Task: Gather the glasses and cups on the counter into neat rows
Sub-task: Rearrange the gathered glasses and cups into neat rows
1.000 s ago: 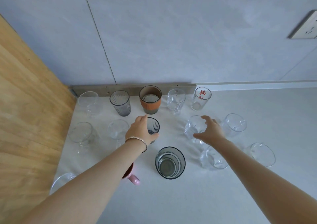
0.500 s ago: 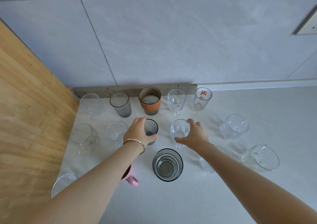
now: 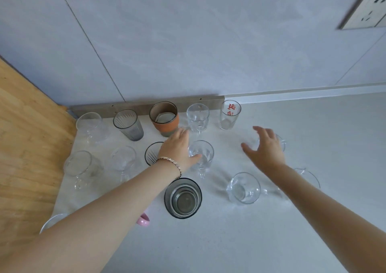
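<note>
Five glasses line the back wall, among them a terracotta cup (image 3: 164,119) and a glass with red lettering (image 3: 229,113). The second row holds two clear glasses, a dark ribbed glass (image 3: 150,153) and a clear footed glass (image 3: 202,154). My left hand (image 3: 177,148) lies between these last two, fingers relaxed, its thumb touching the footed glass. My right hand (image 3: 266,149) hovers with fingers spread in front of a clear mug (image 3: 281,142), which it mostly hides. It holds nothing.
A dark tumbler with glasses stacked inside (image 3: 182,197) stands near the front. Two clear cups (image 3: 243,188) (image 3: 309,176) sit right of it, a pink mug (image 3: 144,220) and another glass (image 3: 52,222) under my left arm. A wooden panel (image 3: 27,147) bounds the left.
My right hand let go of the clear footed glass beside the ribbed glass and moved right to the clear mug. My left hand left the ribbed glass and shifted right.
</note>
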Action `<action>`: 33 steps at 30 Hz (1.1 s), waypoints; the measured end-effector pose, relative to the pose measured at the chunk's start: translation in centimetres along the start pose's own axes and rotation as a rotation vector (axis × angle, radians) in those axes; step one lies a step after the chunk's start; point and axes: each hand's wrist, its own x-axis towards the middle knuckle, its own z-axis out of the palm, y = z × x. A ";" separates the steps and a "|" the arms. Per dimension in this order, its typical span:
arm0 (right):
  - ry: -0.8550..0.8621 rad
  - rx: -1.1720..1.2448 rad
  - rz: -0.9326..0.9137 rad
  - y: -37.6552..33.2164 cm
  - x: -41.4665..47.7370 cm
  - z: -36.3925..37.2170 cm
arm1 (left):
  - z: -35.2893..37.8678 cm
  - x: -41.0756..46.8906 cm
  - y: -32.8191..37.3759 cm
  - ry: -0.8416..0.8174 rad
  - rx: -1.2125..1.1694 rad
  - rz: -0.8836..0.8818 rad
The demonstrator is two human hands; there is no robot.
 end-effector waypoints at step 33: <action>-0.424 -0.054 -0.031 1.3 2.0 1.7 | 3.4 2.6 3.5 -0.228 0.033 -0.220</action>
